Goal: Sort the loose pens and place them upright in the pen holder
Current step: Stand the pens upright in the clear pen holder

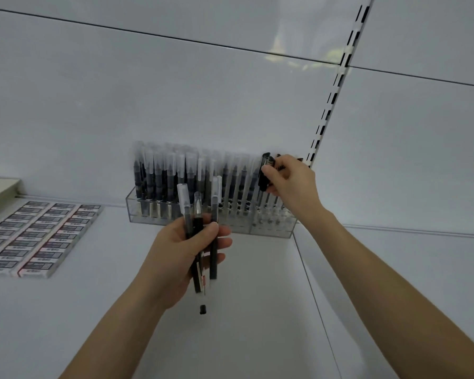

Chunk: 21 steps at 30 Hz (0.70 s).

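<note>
Lower centre: left hand (186,250), fingers curled round a bundle of loose pens (213,258). At least 3 show, with dark barrels, clear caps uppermost and long axes near upright, parallel to the stocked rows. 1 barrel carries a red-and-white sticker, print unreadable. Left edge: boxed erasers (39,236) in flat rows, labels too small to read. Beyond, centre: clear pen holder (137,212) against the back panel, its left and middle sections densely filled and its right-end section sparser. Right of centre: right hand (290,184), pinching a black-capped pen (263,173) upright over that right-end section, nearer the holder than the left hand. Judged: the next insertion goes straight down there, while the bundle waits just in front of the holder, lower left. Far right: slotted shelf upright (331,99).
</note>
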### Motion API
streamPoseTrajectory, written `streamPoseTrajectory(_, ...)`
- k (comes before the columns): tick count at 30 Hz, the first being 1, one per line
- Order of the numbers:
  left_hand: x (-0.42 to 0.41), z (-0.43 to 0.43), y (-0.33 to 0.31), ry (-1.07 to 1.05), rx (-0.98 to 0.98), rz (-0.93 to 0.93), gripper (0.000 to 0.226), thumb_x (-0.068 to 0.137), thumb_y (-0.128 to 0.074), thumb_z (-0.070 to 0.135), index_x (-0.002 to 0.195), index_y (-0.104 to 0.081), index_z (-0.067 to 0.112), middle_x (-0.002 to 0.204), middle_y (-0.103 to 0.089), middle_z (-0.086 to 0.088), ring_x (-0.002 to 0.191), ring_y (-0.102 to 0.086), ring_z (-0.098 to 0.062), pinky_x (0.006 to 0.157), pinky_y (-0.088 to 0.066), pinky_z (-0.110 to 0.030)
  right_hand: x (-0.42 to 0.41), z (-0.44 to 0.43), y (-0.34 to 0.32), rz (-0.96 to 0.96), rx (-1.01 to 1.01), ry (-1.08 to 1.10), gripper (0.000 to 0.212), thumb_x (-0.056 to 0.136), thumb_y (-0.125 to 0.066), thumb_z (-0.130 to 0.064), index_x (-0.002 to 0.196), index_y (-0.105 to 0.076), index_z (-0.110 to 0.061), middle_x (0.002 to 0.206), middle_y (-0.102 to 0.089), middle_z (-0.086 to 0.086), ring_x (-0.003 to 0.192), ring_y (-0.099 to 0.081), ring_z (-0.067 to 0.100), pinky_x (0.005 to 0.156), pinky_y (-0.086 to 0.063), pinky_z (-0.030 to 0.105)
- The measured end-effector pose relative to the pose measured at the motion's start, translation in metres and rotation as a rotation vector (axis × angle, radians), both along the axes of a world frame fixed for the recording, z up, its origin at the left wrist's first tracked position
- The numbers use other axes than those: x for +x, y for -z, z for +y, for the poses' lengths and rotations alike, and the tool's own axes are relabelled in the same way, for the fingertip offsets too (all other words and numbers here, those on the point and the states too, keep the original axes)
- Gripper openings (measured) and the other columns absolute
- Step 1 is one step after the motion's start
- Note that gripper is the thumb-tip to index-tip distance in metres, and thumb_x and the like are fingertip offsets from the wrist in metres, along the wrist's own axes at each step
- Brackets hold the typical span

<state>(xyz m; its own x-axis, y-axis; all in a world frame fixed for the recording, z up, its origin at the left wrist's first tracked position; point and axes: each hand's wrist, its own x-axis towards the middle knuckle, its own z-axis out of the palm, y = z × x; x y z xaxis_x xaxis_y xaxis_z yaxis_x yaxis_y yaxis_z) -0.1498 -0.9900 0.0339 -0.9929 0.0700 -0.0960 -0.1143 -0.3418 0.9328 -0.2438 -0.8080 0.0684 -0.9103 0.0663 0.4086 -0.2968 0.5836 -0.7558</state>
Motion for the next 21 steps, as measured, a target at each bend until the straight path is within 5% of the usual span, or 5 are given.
streamPoseTrajectory(4, -0.001, 0.001, -0.001, -0.011, -0.001, 0.016, 0.015, 0.086, -0.054, 0.007, 0.100, -0.060, 0.010, 0.082, -0.071, -0.005, 0.067, -0.071, -0.011, 0.054, -0.056, -0.022, 0.007, 0.004, -0.004, -0.026, 0.000, 0.031, 0.015, 0.086, -0.062, -0.029, 0.089, -0.052, -0.019, 0.077, -0.065, 0.001, 0.074, -0.065, 0.010, 0.068, -0.051, 0.020)
streamPoseTrajectory(7, -0.001, 0.004, -0.004, 0.010, -0.003, 0.045, 0.014, 0.086, -0.054, 0.006, 0.098, -0.061, 0.012, 0.077, -0.072, -0.001, 0.066, -0.070, -0.010, 0.054, -0.055, -0.020, 0.029, 0.004, -0.007, 0.125, -0.131, 0.109, 0.012, 0.086, -0.062, -0.028, 0.092, -0.059, -0.018, 0.074, -0.061, -0.014, 0.068, -0.058, -0.007, 0.062, -0.042, 0.004)
streamPoseTrajectory(13, -0.002, 0.021, -0.005, 0.086, -0.038, 0.083, 0.015, 0.085, -0.056, 0.006, 0.096, -0.063, 0.014, 0.078, -0.074, 0.000, 0.068, -0.071, -0.011, 0.054, -0.054, -0.019, 0.061, -0.009, -0.006, -0.129, -0.325, -0.272, 0.013, 0.083, -0.064, -0.023, 0.083, -0.069, -0.011, 0.071, -0.069, -0.001, 0.065, -0.065, 0.005, 0.059, -0.048, 0.013)
streamPoseTrajectory(21, -0.005, -0.007, 0.000, -0.028, -0.123, 0.071, 0.018, 0.091, -0.049, 0.015, 0.107, -0.055, 0.008, 0.100, -0.070, -0.004, 0.083, -0.071, -0.017, 0.071, -0.058, -0.034, 0.039, -0.002, -0.027, 0.022, -0.542, -0.102, 0.012, 0.088, -0.059, -0.012, 0.076, -0.064, -0.013, 0.061, -0.068, -0.003, 0.059, -0.068, 0.011, 0.056, -0.054, 0.019)
